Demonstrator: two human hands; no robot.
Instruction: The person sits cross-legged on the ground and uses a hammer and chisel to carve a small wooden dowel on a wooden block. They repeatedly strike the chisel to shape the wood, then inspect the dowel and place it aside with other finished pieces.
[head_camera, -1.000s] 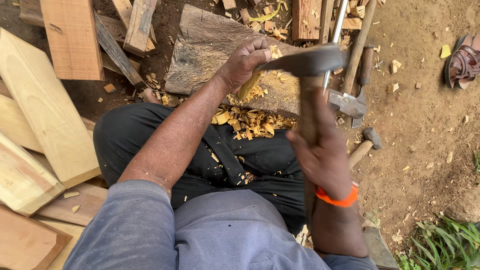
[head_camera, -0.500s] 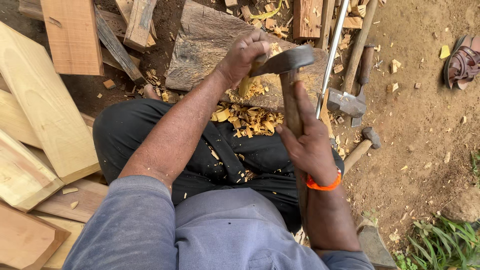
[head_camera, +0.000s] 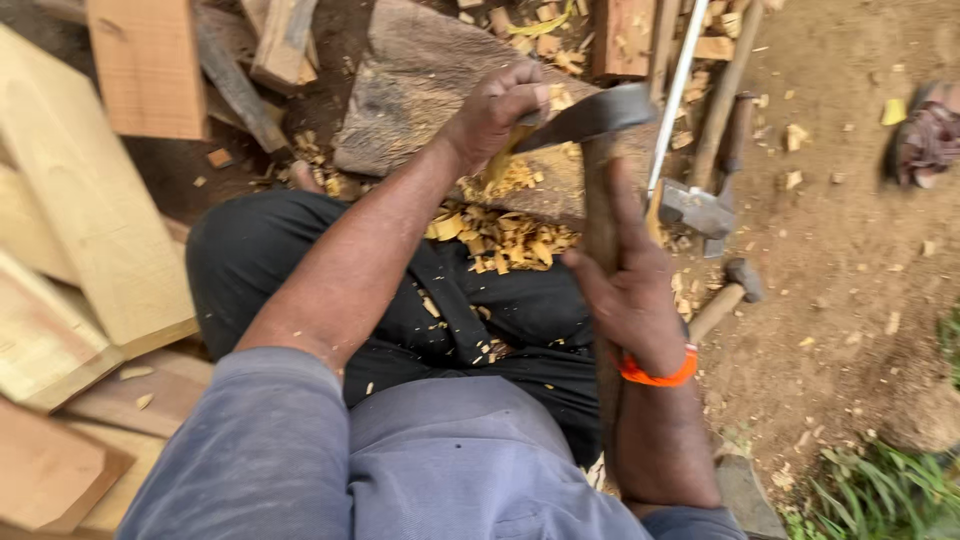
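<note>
Adze (head_camera: 590, 115) in the right hand (head_camera: 625, 290), whose fingers wrap its wooden handle, hangs with its dark blade just beside the left hand (head_camera: 495, 105). That hand's fingers close around a small yellow wood piece (head_camera: 500, 160) stood on the grey chopping block (head_camera: 420, 100). Yellow chips (head_camera: 500, 235) litter the black trousers (head_camera: 300, 250); a hammer (head_camera: 700, 205) lies nearby.

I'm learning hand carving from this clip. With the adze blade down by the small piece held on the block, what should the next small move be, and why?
Probably lift the adze for another short chop. Its blade sits right at the yellow wood piece that the left hand grips on the chopping block, while the right hand holds the handle. Fresh chips lie below. Those fingers are close to the edge, so keep the stroke small.
</note>
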